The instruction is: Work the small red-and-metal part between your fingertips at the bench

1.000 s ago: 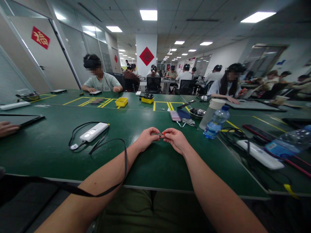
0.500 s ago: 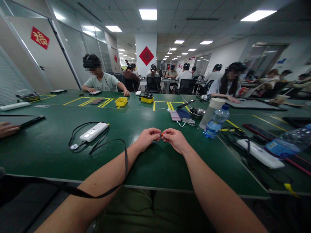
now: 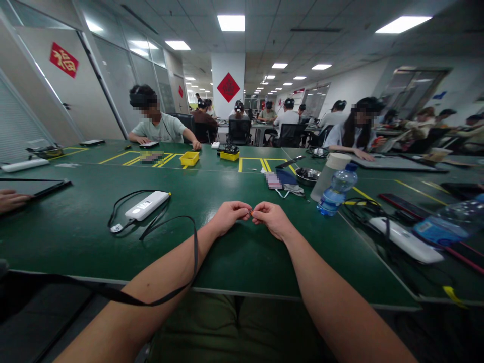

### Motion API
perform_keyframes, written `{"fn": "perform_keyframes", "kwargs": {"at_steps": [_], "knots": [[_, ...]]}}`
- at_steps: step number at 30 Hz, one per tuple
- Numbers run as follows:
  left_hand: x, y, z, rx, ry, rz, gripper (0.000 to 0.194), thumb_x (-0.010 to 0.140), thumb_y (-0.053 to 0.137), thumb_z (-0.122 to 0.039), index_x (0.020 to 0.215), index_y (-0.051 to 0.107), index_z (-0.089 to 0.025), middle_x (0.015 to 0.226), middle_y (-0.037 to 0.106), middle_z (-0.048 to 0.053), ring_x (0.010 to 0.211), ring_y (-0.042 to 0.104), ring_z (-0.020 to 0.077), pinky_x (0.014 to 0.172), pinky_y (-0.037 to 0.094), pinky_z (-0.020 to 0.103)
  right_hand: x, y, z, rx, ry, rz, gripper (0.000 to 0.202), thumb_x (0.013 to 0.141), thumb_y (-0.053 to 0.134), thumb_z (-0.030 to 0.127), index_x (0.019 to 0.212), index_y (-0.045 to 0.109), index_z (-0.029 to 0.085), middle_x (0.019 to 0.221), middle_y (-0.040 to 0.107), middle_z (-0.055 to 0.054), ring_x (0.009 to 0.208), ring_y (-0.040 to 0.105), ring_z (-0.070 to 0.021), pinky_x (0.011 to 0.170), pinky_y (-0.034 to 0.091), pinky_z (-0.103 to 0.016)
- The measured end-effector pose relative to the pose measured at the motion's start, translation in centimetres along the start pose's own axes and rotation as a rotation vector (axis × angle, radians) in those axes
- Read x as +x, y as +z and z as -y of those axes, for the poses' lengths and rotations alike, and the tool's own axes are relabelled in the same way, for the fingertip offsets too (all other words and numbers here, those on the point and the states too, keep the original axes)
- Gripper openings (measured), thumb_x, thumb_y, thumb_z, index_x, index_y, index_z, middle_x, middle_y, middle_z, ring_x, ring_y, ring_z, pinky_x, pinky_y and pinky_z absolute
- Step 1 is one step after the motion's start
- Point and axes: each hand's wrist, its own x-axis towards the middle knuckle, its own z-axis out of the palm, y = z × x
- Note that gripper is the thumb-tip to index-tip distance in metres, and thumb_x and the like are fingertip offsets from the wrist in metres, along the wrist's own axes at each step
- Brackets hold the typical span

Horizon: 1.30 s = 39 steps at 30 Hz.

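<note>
My left hand [image 3: 230, 217] and my right hand [image 3: 273, 219] meet over the green table [image 3: 242, 262], fingertips almost touching. Each is closed in a pinch. Between them is a tiny orange and dark piece [image 3: 250, 213], mostly hidden by the fingers; its shape is too small to tell. Both hands' fingertips are at this piece. A black strap [image 3: 196, 252] crosses my left forearm. To the left of my hands lies a white power bank [image 3: 146, 205] with a black cable.
Right of my hands stand a blue-labelled water bottle [image 3: 338, 190] and a pale cup [image 3: 328, 174]. Beyond are a cloth pouch [image 3: 286, 178], a metal bowl [image 3: 308, 175] and yellow trays [image 3: 189, 160]. People sit across the table; another person's hand [image 3: 13, 199] is at far left.
The fingers of my right hand have shifted slightly at the small piece, and less orange shows between the fingertips. Otherwise the hands keep their place.
</note>
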Motion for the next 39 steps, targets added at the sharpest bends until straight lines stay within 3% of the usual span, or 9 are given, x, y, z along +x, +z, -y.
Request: {"fn": "perform_keyframes", "kwargs": {"at_steps": [9, 18, 22, 26, 31, 34, 37, 39], "knots": [[-0.2, 0.2, -0.6, -0.04, 0.01, -0.006, 0.028, 0.071, 0.065, -0.026, 0.095, 0.059, -0.012, 0.074, 0.063, 0.004, 0.061, 0.058, 0.01, 0.062, 0.046, 0.024, -0.3, 0.4, 0.4, -0.041, -0.013, 0.054, 0.029, 0.063, 0.071, 0.03, 0.086, 0.06, 0.017, 0.067, 0.066, -0.002, 0.06, 0.064, -0.0146, 0.057, 0.051, -0.028], [-0.1, 0.3, -0.2, 0.135, 0.035, -0.025, 0.034, 0.069, 0.067, -0.029, 0.1, 0.058, -0.015, 0.065, 0.06, -0.001, 0.052, 0.052, 0.0084, 0.049, 0.038, 0.019, -0.5, 1.0, 0.6, -0.434, -0.159, 0.119, 0.035, 0.067, 0.061, 0.021, 0.102, 0.062, 0.019, 0.066, 0.056, 0.003, 0.048, 0.046, -0.0075, 0.046, 0.036, -0.022], [0.1, 0.3, -0.1, 0.083, 0.007, -0.061, 0.034, 0.072, 0.065, -0.037, 0.098, 0.059, -0.016, 0.064, 0.059, -0.001, 0.05, 0.049, 0.0076, 0.046, 0.036, 0.019, -0.4, 1.2, 0.5, -0.583, -0.309, 0.071, 0.027, 0.068, 0.061, 0.021, 0.094, 0.065, 0.021, 0.07, 0.054, 0.001, 0.056, 0.046, -0.0096, 0.053, 0.038, -0.024], [0.1, 0.7, -0.4, -0.045, -0.037, -0.038, 0.036, 0.079, 0.053, -0.047, 0.09, 0.062, -0.014, 0.076, 0.064, 0.004, 0.061, 0.056, 0.011, 0.05, 0.041, 0.02, -0.3, 1.2, 0.3, -0.63, -0.374, -0.036, 0.027, 0.069, 0.061, 0.023, 0.096, 0.063, 0.021, 0.075, 0.052, 0.0, 0.058, 0.045, -0.0106, 0.056, 0.04, -0.025], [0.0, 1.9, -0.3, -0.081, -0.037, 0.021, 0.022, 0.072, 0.064, -0.028, 0.089, 0.064, -0.014, 0.083, 0.067, 0.005, 0.07, 0.06, 0.0126, 0.063, 0.046, 0.022, -0.2, 1.3, -0.1, -0.787, -0.401, -0.108, 0.02, 0.07, 0.057, 0.02, 0.09, 0.061, 0.022, 0.077, 0.053, -0.001, 0.067, 0.048, -0.0137, 0.064, 0.04, -0.027], [0.4, 2.2, 0.4, -0.172, -0.132, -0.058, 0.017, 0.072, 0.062, -0.02, 0.088, 0.063, -0.013, 0.077, 0.066, 0.006, 0.064, 0.059, 0.0115, 0.059, 0.046, 0.022, 0.1, 1.4, -0.5, -0.785, -0.36, -0.11, 0.03, 0.07, 0.058, 0.021, 0.1, 0.059, 0.022, 0.077, 0.053, 0.0, 0.067, 0.049, -0.0134, 0.065, 0.041, -0.027], [0.9, 1.5, 0.8, -0.371, -0.237, -0.187, 0.015, 0.076, 0.056, -0.019, 0.089, 0.06, -0.012, 0.073, 0.063, 0.006, 0.06, 0.058, 0.0109, 0.056, 0.046, 0.022, 0.4, 1.2, -0.9, -0.649, -0.266, -0.093, 0.051, 0.071, 0.061, 0.029, 0.119, 0.048, 0.022, 0.076, 0.054, 0.002, 0.06, 0.049, -0.0114, 0.06, 0.041, -0.026], [1.0, 0.8, 0.6, -0.473, -0.263, -0.228, 0.014, 0.077, 0.053, -0.018, 0.088, 0.058, -0.013, 0.071, 0.06, 0.005, 0.056, 0.055, 0.0093, 0.052, 0.044, 0.02, 0.6, 0.9, -1.0, -0.55, -0.198, -0.062, 0.053, 0.072, 0.061, 0.035, 0.122, 0.045, 0.022, 0.076, 0.054, 0.003, 0.054, 0.048, -0.0095, 0.055, 0.04, -0.025]]}}
